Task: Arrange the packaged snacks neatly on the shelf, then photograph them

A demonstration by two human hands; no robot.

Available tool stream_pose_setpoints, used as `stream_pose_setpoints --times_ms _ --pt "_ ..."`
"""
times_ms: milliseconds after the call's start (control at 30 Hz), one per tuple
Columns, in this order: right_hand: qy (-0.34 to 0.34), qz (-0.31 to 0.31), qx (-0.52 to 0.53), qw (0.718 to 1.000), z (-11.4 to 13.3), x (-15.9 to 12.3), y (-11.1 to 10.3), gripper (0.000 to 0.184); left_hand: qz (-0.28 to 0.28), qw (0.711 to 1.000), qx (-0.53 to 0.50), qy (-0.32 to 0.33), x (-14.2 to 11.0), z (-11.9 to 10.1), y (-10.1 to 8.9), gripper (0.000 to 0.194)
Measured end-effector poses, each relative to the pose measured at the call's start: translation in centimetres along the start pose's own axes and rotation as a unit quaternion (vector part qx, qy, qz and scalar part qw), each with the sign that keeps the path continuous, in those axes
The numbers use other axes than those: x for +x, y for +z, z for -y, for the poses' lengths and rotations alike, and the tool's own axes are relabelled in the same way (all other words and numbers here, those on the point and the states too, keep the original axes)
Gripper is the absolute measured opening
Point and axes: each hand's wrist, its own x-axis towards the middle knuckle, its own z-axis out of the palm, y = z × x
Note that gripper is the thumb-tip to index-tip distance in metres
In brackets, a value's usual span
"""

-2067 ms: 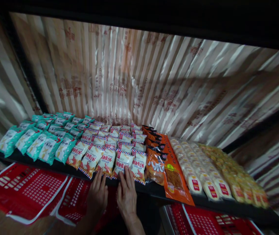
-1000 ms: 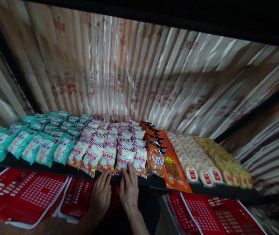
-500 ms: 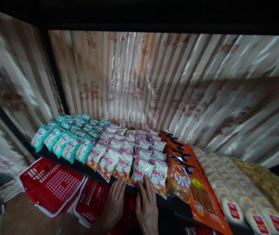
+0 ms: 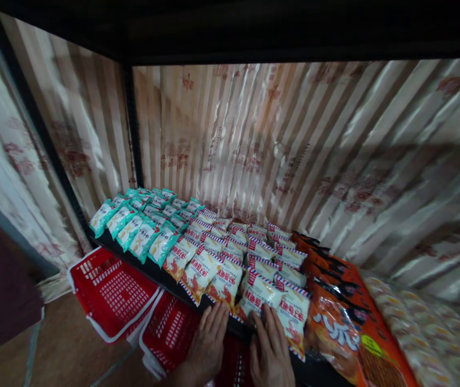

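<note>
White snack bags (image 4: 201,271) with red lettering and striped edges lie in rows on a dark shelf (image 4: 192,307). My left hand (image 4: 208,344) is at the front edge of the shelf, its fingers stretched out close together against the bottom of a front bag. Beside it, my right hand (image 4: 271,349) is open too, with its fingertips on the lower part of another front bag (image 4: 256,295). Neither hand has a bag in its grip. Teal snack bags (image 4: 145,236) stand in rows to the left.
Orange snack packs (image 4: 332,328) and clear packs of round pale items (image 4: 411,322) fill the shelf's right side. Below stand red shopping baskets (image 4: 113,290) with white rims. A striped curtain (image 4: 230,134) hangs behind; a dark upper shelf (image 4: 254,32) crosses overhead.
The view has turned left, so the shelf and goods appear farther right. Both hands stay at the front row of white bags, with fingers still stretched out.
</note>
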Motion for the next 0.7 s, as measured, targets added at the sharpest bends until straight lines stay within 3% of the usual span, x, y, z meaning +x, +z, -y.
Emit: stream_pose_setpoints --times_ms 267,533,700 --pt "-0.011 0.013 -0.026 1.0 0.0 0.8 -0.2 0.059 0.031 0.999 -0.024 0.001 0.0 0.1 -0.7 0.076" --pt "0.006 0.007 -0.06 0.998 2.0 1.4 0.3 0.062 0.092 0.994 -0.051 0.029 0.8 0.8 -4.7 0.07" --pt "0.028 0.008 -0.064 0.998 3.0 1.0 0.2 0.063 0.096 0.995 -0.018 0.035 1.1 0.5 -4.3 0.077"
